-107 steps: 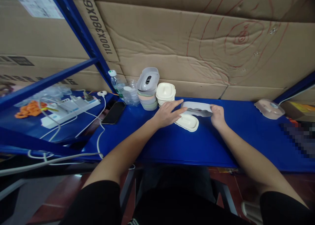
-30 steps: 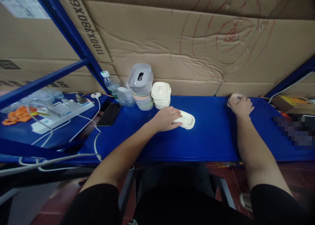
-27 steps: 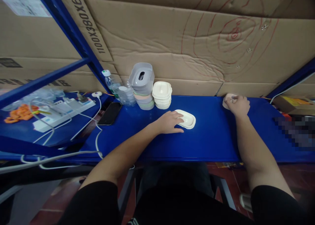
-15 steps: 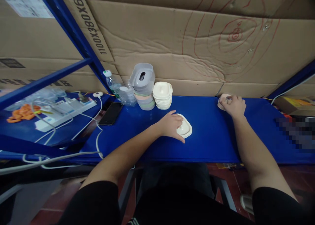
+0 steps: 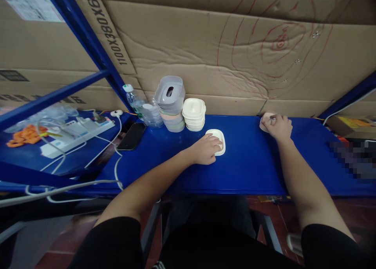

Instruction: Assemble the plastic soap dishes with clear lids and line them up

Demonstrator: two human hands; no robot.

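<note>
A cream square lid [image 5: 222,137] lies on the blue table, and my left hand [image 5: 205,148] reaches over it with fingers bent around its raised middle. My thumb and palm hide the lid's near left part. At the table's back right, my right hand [image 5: 281,127] is closed on a pale, pinkish plastic piece [image 5: 265,124], perhaps a small container; most of it is hidden under my fingers. Beyond my left hand stands a stack of cream lids [image 5: 194,114]. Just left of that rises a stack of plastic containers [image 5: 174,122], topped by a greyish tub [image 5: 170,98] with a dark slot.
Left of the stacks are clear plastic cups [image 5: 152,115], a bottle [image 5: 133,98] and a black phone [image 5: 132,136]. White cables run past a power strip [image 5: 76,137]. Cardboard [image 5: 188,41] walls the back; blue frame posts stand at both sides.
My left hand has turned the cream lid, moving it slightly back and left, and its fingers have come down over it. My right hand has barely moved.
</note>
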